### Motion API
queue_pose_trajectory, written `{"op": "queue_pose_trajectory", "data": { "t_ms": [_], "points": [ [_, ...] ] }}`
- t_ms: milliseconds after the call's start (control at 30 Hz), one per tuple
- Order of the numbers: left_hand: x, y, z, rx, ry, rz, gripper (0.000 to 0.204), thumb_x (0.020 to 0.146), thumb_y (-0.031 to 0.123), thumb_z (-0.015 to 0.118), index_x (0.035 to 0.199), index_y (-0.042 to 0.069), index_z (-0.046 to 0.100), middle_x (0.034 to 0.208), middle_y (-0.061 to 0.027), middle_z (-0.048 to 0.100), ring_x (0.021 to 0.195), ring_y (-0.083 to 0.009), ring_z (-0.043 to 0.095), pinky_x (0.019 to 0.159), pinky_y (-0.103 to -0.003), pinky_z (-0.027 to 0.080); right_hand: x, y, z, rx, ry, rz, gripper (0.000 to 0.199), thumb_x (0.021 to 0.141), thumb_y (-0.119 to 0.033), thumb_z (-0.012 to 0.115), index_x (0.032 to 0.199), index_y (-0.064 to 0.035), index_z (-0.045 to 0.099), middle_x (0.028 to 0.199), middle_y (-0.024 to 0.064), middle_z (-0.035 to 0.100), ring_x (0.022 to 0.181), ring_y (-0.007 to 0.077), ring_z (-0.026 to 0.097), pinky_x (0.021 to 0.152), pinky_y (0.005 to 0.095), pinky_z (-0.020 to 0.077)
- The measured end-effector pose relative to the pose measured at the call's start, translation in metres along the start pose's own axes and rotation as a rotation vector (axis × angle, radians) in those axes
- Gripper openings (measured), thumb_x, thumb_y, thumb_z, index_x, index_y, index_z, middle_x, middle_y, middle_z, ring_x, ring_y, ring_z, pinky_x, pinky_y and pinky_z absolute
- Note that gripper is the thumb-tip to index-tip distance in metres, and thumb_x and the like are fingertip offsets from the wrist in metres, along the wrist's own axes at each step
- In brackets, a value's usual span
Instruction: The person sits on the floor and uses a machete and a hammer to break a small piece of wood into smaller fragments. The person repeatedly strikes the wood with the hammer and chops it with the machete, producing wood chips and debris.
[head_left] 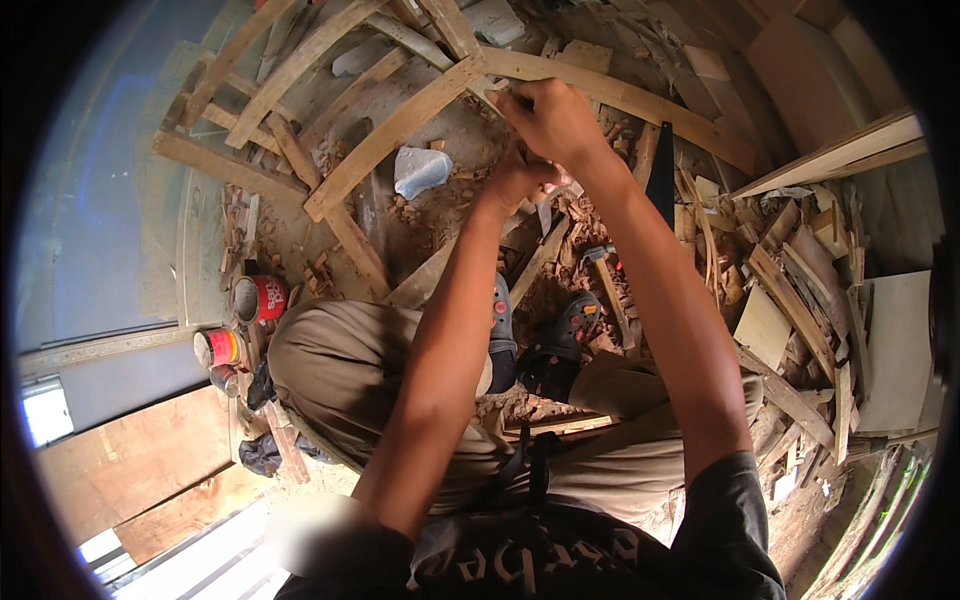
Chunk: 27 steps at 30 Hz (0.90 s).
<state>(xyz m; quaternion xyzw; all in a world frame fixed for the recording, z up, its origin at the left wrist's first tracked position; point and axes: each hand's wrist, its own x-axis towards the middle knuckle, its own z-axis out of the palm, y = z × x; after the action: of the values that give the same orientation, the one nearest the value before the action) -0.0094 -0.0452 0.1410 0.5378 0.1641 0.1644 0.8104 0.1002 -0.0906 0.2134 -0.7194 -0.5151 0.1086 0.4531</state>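
Both my arms reach forward over the litter-covered ground. My right hand (pixel 552 122) is closed, knuckles up, beside the near end of a narrow wooden strip (pixel 484 92) at the frame's corner. Whatever its fingers grip is hidden. Just below and nearer me, my left hand (pixel 520 182) is also closed, its fingers wrapped round something mostly covered by the hand. A small pale, flat piece (pixel 543 216) shows beneath it; its kind cannot be made out. The wooden frame (pixel 395 138) of nailed battens spreads ahead and to the left of my hands.
A hammer (pixel 612 290) lies near my right shoe (pixel 570 335). A dark saw-like blade (pixel 662 175) stands right of my forearm. A whitish-blue block (pixel 421 172) lies left of my hands. Red cans (pixel 262 298) stand at left. Scrap wood (pixel 795 300) piles up at right.
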Motion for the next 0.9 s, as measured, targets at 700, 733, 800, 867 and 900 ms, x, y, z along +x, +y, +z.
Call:
{"op": "queue_pose_trajectory", "data": {
  "t_ms": [700,733,800,867,900],
  "points": [
    [0.031,-0.005,-0.017,0.148,-0.222,-0.153,0.025,0.073,0.021,0.083,0.079,0.007,0.063,0.074,-0.0053,0.063,0.064,-0.0110,0.056,0.067,-0.030,0.048,0.020,0.019,-0.011,-0.202,-0.128,0.091,0.052,0.093,-0.049,0.066,0.082,0.0019,0.072,0.064,0.0190,0.066,0.066,0.0366,0.069,0.068,0.0448,0.0552],
    [0.024,-0.011,-0.013,0.269,-0.238,-0.183,0.028,0.073,0.024,0.084,0.083,0.006,0.065,0.079,-0.0062,0.065,0.068,-0.0118,0.059,0.070,-0.030,0.049,0.003,0.019,-0.024,-0.180,-0.103,0.077,0.052,0.094,-0.047,0.067,0.079,0.0023,0.071,0.062,0.0186,0.064,0.063,0.0360,0.068,0.065,0.0439,0.0539],
    [0.009,-0.023,0.011,0.476,-0.241,-0.074,0.034,0.073,0.026,0.086,0.092,0.004,0.068,0.091,-0.0078,0.070,0.081,-0.0145,0.064,0.077,-0.030,0.050,-0.039,0.029,-0.058,-0.180,-0.048,0.082,0.050,0.096,-0.044,0.065,0.078,0.0022,0.070,0.064,0.0176,0.065,0.061,0.0307,0.067,0.062,0.0407,0.0521],
    [-0.016,-0.040,0.031,0.471,-0.217,0.060,0.041,0.077,0.027,0.085,0.106,0.002,0.070,0.108,-0.0088,0.072,0.101,-0.0194,0.067,0.090,-0.032,0.051,-0.087,0.044,-0.092,-0.213,-0.033,0.197,0.048,0.099,-0.041,0.061,0.081,0.0021,0.070,0.068,0.0161,0.067,0.063,0.0243,0.068,0.063,0.0377,0.0517],
    [-0.031,-0.055,0.029,0.423,-0.119,-0.019,0.045,0.079,0.029,0.084,0.112,0.003,0.069,0.113,-0.0089,0.071,0.106,-0.0198,0.065,0.093,-0.034,0.050,-0.111,0.047,-0.107,-0.219,-0.048,0.288,0.047,0.101,-0.039,0.059,0.081,0.0024,0.070,0.067,0.0152,0.067,0.064,0.0226,0.068,0.063,0.0370,0.0517]
  ]
}}
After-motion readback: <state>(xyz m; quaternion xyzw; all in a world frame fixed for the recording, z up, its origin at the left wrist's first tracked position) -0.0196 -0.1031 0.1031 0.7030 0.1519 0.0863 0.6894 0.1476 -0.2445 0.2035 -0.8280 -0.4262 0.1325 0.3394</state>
